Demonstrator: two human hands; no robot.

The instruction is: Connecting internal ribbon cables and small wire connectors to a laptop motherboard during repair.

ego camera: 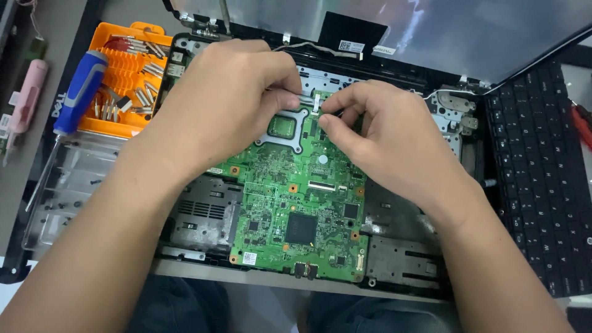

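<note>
We hold both hands over the green circuit board (296, 203), which lies in the opened laptop base (401, 246). Our left hand (228, 98) and right hand (385, 132) pinch with closed fingers a small flat cable (311, 100) at the board's upper edge. Left of the board lie an orange bit holder (120, 71) and a blue screwdriver (80, 89).

a small white label (352, 46) sits on the laptop's grey, folded-back screen (481, 31); another white sticker (249, 258) marks the green board's (308, 203) lower-left corner.

table (55, 18) | on it: opened laptop base (401, 253) | orange bit case (126, 68) | keyboard (539, 179)
</note>
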